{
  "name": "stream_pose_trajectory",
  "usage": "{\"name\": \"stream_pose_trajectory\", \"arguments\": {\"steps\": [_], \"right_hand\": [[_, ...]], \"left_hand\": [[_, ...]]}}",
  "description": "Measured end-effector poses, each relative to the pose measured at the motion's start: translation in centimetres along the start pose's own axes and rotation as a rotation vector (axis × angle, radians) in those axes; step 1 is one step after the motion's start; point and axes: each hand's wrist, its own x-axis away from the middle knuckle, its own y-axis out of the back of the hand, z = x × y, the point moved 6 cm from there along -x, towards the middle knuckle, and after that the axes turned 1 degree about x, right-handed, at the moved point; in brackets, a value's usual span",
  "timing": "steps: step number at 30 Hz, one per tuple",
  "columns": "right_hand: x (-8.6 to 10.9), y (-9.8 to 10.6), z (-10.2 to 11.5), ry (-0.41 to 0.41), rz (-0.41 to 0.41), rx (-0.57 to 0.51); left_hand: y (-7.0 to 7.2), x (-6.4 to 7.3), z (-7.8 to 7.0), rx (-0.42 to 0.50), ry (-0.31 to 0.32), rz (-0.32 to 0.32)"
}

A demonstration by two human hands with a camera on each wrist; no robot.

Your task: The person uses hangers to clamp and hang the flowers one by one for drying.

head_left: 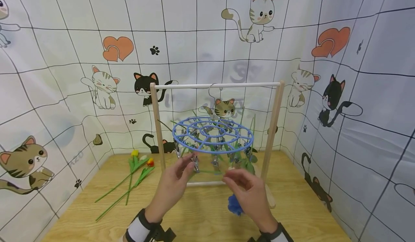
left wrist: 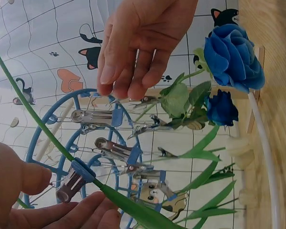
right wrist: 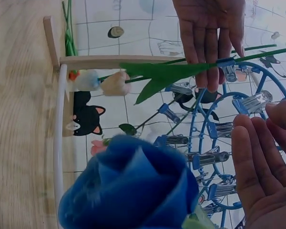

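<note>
A round blue clip hanger (head_left: 212,152) hangs from a wooden rack, with several metal clips holding artificial flower stems. My left hand (head_left: 175,179) is at the hanger's near left side, beside a clip (left wrist: 71,183) that grips a green stem (left wrist: 35,112). Its thumb and loosely straight fingers lie around that clip; whether they touch it is unclear. To the right, my right hand (head_left: 248,188) is held in front of the hanger with relaxed fingers and nothing in them. A blue rose (head_left: 235,204) hangs beside it, large in the right wrist view. A smaller blue rose (left wrist: 222,109) is nearby.
On the table's left lie several loose tulips (head_left: 131,179) with long green stems. The rack's top bar (head_left: 188,86), right post (head_left: 272,126) and low crossbar (head_left: 205,184) frame the hanger. Cat-patterned cloth (head_left: 194,51) encloses the wooden table (head_left: 194,220).
</note>
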Motion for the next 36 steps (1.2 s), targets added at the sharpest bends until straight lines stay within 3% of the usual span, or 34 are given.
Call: {"name": "stream_pose_trajectory", "arguments": {"steps": [3,12,20,26,31,36], "right_hand": [[0.2,0.0,0.2,0.018,0.004,0.009],[0.7,0.1,0.0,-0.001,0.016,0.044],[1.0,0.0,0.2,0.008,0.039,0.096],[1.1,-0.5,0.5,0.070,0.070,0.120],[1.4,-0.9,0.4,0.087,0.100,0.139],[1.8,-1.6,-0.3,0.126,0.137,0.171]], "left_hand": [[0.6,0.2,1.4,-0.053,-0.020,-0.007],[2.7,1.0,2.3,-0.162,0.006,-0.044],[5.4,1.3,4.1,-0.247,-0.026,-0.104],[7.6,1.5,6.5,-0.347,0.000,-0.126],[9.6,1.9,9.1,-0.508,0.031,-0.139],[11.7,2.4,12.3,-0.643,0.128,-0.117]]}}
